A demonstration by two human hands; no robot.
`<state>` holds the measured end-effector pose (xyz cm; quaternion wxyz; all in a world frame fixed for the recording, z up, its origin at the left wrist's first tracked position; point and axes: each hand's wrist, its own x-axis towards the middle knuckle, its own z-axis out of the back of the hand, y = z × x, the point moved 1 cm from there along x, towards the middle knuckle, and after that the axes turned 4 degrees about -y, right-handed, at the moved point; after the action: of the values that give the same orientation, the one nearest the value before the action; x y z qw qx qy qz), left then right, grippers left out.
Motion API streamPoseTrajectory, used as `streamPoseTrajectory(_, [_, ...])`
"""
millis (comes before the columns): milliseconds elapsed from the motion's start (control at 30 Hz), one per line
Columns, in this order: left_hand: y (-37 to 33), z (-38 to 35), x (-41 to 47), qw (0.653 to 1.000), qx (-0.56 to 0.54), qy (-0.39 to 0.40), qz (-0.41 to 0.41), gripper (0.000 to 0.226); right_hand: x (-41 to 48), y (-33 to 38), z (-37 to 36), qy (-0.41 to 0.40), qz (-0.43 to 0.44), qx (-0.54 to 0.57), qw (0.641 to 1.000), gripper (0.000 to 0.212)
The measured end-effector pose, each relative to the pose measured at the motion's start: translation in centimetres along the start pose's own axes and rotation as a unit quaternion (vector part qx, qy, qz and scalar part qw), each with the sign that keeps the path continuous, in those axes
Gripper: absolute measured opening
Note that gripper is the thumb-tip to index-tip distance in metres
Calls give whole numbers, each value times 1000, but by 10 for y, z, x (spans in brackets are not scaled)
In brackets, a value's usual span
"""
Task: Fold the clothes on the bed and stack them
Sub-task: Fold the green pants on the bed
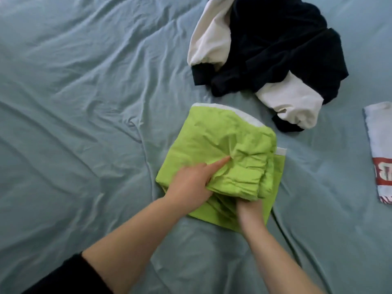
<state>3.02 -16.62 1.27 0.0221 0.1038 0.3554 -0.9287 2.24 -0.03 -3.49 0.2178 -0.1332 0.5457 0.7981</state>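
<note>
**Three garments on the bed, one half folded**

The lime-green cotton garment with white trim (212,141) lies near the middle of the grey-blue bedsheet (74,102), folded into a rough square. A white band runs along its far edge and a white strip shows at its right side. A crumpled upper layer is bunched over its near right part, gripped by the left hand (188,186) and the right hand (249,206).

Beyond it, slightly apart, the black fleece sweatshirt with cream-white sleeves (275,45) lies unfolded in a rumpled heap.

At the right edge lies a folded white cloth with a red printed band (379,145), flat and partly cut off.
</note>
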Motion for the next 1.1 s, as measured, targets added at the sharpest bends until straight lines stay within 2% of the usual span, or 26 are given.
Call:
streamPoseTrajectory(33, [0, -15, 0, 998, 30, 46, 12, 80, 1, -7, 17, -36, -116, 93, 988, 21])
streamPoseTrajectory(100, [2, -37, 2, 991, 86, 95, 34, 82, 10, -11, 39, -21, -264, 256, 930, 29])
streamPoseTrajectory(133, [2, -43, 4, 988, 113, 100, 39, 82, 16, -8, 45, 4, -298, 282, 912, 40])
streamPoseTrajectory(200, [0, -47, 5, 984, 142, 95, 41, 82, 26, 1, 49, 56, -302, 230, 924, 56])
streamPoseTrajectory(267, [-3, -46, 2, 984, 155, 83, 29, 82, 30, 8, 51, 61, -242, 134, 959, 51])
streamPoseTrajectory(333, [-5, -48, -4, 982, 171, 78, -3, 82, 30, 16, 58, 33, -165, 58, 984, 39])
streamPoseTrajectory(433, [-12, -47, -5, 981, 144, 132, -4, 83, 31, 12, 73, 2, -104, -3, 995, 22])
streamPoseTrajectory(500, [-14, -43, 1, 977, 109, 181, 33, 81, 33, 11, 76, 2, -95, -48, 994, 30])
streamPoseTrajectory(533, [-16, -39, 3, 979, 86, 178, 48, 78, 35, 13, 78, -12, -71, -94, 993, 39])
streamPoseTrajectory(567, [-16, -34, 5, 987, 64, 136, 50, 71, 36, 17, 79, -47, -14, -158, 986, 47])
streamPoseTrajectory(633, [-13, -23, 13, 997, 46, -53, 13, 56, 31, 32, 73, -113, 182, -251, 944, 52])
streamPoseTrajectory(667, [-10, -19, 18, 989, 63, -137, -2, 51, 27, 38, 65, -106, 281, -270, 915, 51])
streamPoseTrajectory(700, [-7, -17, 25, 978, 91, -189, 1, 50, 22, 40, 53, -71, 360, -297, 882, 51])
streamPoseTrajectory(733, [-4, -18, 32, 972, 132, -195, 16, 53, 20, 38, 42, -21, 408, -339, 847, 52])
streamPoseTrajectory(767, [1, -22, 40, 970, 176, -161, 35, 58, 24, 32, 35, 27, 425, -396, 813, 54])
streamPoseTrajectory(800, [7, -29, 48, 970, 215, -107, 48, 64, 36, 25, 32, 65, 415, -455, 785, 56])
streamPoseTrajectory(867, [24, -45, 61, 963, 260, 1, 71, 70, 68, 7, 34, 107, 345, -550, 753, 61])
streamPoseTrajectory(967, [44, -61, 78, 960, 253, 61, 102, 74, 95, -11, 35, 98, 325, -603, 722, 64])
streamPoseTrajectory(1100, [47, -63, 65, 964, 250, 29, 91, 85, 80, -15, 38, 96, 344, -596, 719, 76])
